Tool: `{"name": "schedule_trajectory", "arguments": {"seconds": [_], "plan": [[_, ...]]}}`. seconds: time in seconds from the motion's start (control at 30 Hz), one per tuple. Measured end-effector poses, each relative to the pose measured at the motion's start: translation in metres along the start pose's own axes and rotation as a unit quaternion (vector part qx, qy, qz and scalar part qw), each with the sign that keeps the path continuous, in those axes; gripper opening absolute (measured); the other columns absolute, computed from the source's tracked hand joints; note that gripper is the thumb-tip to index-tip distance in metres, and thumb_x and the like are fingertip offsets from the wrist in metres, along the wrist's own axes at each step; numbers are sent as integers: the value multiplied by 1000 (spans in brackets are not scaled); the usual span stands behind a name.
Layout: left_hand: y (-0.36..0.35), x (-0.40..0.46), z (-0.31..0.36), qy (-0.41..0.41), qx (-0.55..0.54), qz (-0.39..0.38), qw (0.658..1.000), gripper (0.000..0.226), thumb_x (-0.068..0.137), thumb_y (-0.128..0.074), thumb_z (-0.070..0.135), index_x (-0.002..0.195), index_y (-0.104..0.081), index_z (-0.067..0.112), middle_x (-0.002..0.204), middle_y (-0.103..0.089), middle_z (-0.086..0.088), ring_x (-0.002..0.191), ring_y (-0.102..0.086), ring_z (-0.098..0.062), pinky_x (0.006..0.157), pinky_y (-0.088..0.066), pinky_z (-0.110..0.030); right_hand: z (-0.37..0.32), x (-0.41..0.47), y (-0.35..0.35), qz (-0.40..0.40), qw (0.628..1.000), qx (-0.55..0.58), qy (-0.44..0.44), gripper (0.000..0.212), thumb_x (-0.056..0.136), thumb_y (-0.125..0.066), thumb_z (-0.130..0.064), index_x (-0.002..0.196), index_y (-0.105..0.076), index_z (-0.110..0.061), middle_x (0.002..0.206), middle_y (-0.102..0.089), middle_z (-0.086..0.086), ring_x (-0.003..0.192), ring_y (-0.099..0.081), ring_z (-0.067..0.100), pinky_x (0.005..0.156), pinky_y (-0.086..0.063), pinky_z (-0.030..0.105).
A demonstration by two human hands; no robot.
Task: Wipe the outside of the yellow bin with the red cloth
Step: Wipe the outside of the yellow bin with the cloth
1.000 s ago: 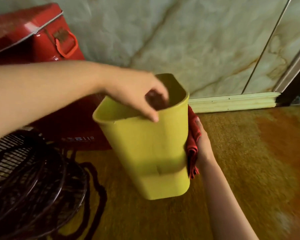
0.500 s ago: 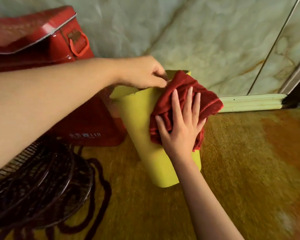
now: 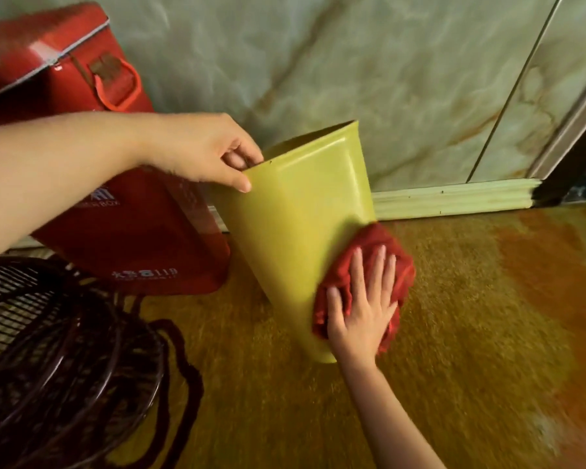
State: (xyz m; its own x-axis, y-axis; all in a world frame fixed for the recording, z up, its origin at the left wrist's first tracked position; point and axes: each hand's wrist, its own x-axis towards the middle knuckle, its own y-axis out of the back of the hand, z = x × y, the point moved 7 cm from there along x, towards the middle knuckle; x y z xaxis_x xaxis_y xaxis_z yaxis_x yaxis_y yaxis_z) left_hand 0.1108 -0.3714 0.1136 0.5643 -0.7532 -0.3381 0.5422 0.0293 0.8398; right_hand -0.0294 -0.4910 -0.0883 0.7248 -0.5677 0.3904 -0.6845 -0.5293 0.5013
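head view: left hand [image 3: 200, 154] pinches yellow bin [image 3: 295, 225] rim, right hand [image 3: 362, 309] presses red cloth [image 3: 372, 255] flat on its lower side.

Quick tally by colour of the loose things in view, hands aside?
Red: 2, cloth and box
Yellow: 1, bin
Dark: 1, wire fan guard
Total: 4

Two bare forearms — no sleeves, rings or watch
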Motion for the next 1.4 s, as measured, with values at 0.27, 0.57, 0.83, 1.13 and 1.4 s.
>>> {"name": "schedule_trajectory", "arguments": {"seconds": [0.27, 0.57, 0.83, 1.13, 1.4], "plan": [[0, 21, 21, -27, 36, 105, 993, 47, 82, -58, 35, 49, -40, 8, 49, -24, 8, 45, -22, -5, 40, -17, -21, -14, 29, 19, -3, 991, 117, -60, 50, 87, -18, -57, 136, -7, -54, 150, 0, -26, 142, 8, -1, 111, -4, 62], [-13, 32, 24, -12, -75, 8, 997, 14, 83, -60, 24, 86, -63, 11, 62, -58, 0, 48, -44, -5, 47, -36, -16, -52, 90, 31, 14, 992, 45, 114, 56, 89, -34, -49, 141, -32, -29, 151, -36, 3, 140, -30, 20, 109, -25, 36], [-21, -4, -22, 14, 120, 203, 972, 43, 83, -58, 30, 51, -38, 10, 50, -27, 1, 50, -25, -7, 46, -23, -24, 52, 72, 36, 23, 974, 153, -164, 55, 87, -25, -50, 134, -47, -30, 140, -51, 2, 131, -39, 19, 110, -29, 40], [-43, 41, 46, -74, 64, 59, 993, 21, 87, -54, 14, 69, -62, 6, 62, -47, 0, 52, -35, 2, 49, -29, -19, -45, 34, 15, 56, 987, 148, -20, 55, 91, -30, -42, 142, -9, -32, 155, -10, 0, 144, -10, 16, 113, -7, 39], [-50, -13, 21, -82, 132, 248, 956, 30, 79, -49, 25, 71, -59, -2, 68, -64, -23, 66, -60, -22, 63, -38, -37, -55, 21, 18, 22, 986, 163, 5, 63, 85, -60, -19, 140, -30, -23, 150, -35, 9, 139, -27, 22, 117, -10, 24]]}}
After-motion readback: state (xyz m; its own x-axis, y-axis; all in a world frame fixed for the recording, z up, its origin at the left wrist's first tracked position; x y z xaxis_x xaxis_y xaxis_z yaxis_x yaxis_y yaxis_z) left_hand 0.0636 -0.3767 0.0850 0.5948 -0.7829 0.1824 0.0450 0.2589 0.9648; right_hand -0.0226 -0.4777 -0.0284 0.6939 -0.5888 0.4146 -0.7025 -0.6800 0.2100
